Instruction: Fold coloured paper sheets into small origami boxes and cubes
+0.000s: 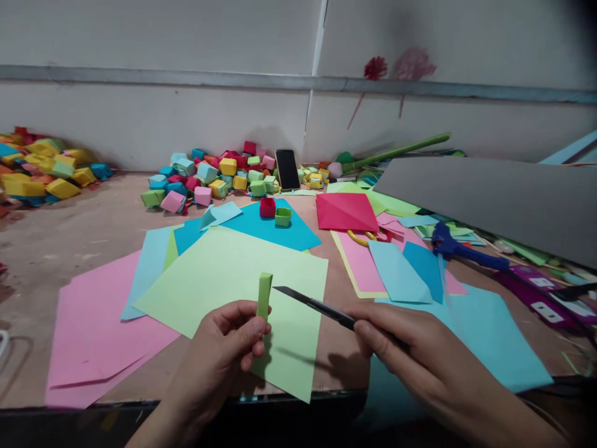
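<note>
Between the thumb and fingers of my left hand [237, 339] a folded green paper strip [264, 295] stands upright. My right hand [405, 351] grips a craft knife [321, 308], whose blade points left with its tip just beside the strip, apart from it. Beneath both lies a large light green paper sheet [224, 274]. Behind it, a small red paper box [267, 208] and a small green paper box [282, 216] sit on a blue sheet [296, 233].
Pink sheets [102, 330] lie at left, light blue sheets [504, 336] at right. Piles of folded paper cubes [228, 167] and a phone [287, 169] stand by the wall. A blue glue gun [466, 252], yellow-handled scissors [359, 238] and a grey board [489, 199] are at right.
</note>
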Demonstrator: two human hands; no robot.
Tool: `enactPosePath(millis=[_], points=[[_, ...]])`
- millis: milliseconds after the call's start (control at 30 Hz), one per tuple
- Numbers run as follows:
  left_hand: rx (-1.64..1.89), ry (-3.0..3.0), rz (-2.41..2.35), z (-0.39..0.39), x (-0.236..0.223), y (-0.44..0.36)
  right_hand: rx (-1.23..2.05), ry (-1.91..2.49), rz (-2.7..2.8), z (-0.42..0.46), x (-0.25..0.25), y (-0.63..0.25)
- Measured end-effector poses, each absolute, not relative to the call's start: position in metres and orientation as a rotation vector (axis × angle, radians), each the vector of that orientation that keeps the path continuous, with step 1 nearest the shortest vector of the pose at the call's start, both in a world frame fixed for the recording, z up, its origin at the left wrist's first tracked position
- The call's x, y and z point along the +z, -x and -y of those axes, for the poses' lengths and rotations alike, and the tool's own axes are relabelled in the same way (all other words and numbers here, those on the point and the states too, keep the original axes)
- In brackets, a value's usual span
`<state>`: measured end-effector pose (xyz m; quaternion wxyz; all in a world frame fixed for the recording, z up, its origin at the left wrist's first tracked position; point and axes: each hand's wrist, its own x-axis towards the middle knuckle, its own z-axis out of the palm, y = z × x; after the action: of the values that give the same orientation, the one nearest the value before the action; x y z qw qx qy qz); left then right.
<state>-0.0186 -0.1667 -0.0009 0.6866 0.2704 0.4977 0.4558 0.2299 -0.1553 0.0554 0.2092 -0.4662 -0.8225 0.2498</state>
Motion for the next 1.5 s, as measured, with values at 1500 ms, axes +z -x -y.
enactPosePath(millis=[1500], points=[[1.059,-0.682,-1.254,0.181,0.012,0.013,0.634,1.268,2.135,0.15,0.051,-0.212]])
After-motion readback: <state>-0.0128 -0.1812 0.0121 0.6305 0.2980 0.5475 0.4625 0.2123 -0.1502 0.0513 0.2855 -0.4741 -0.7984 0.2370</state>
